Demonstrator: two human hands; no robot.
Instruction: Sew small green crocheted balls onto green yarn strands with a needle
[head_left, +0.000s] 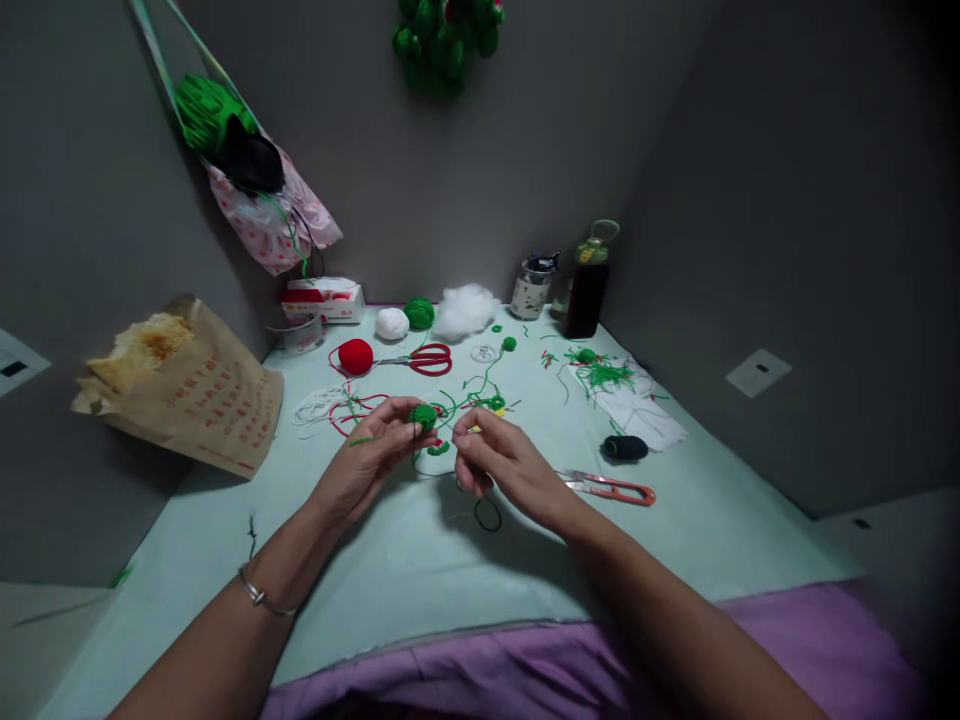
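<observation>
My left hand [390, 440] holds a small round green crocheted piece [424, 416] between thumb and fingers. Black thread [417, 462] hangs from this piece and runs across toward my right hand [495, 452], ending in a loop below it. The right thumb and forefinger are pinched together, with the thread trailing among the fingers; whether a needle sits at the tips is too small to tell. Behind both hands lie small green and red crocheted bits [439, 448] and green yarn strands [487, 375]. A silver bracelet circles the left wrist.
Red-handled scissors [430, 360] lie beside a red yarn ball [355, 357]. Orange thread snips [611, 488] and a dark thread spool [625, 448] are at right. White stuffing [465, 311], a bottle [589, 290] and a tin [531, 290] stand at the back; a paper food bag [202, 400] is left.
</observation>
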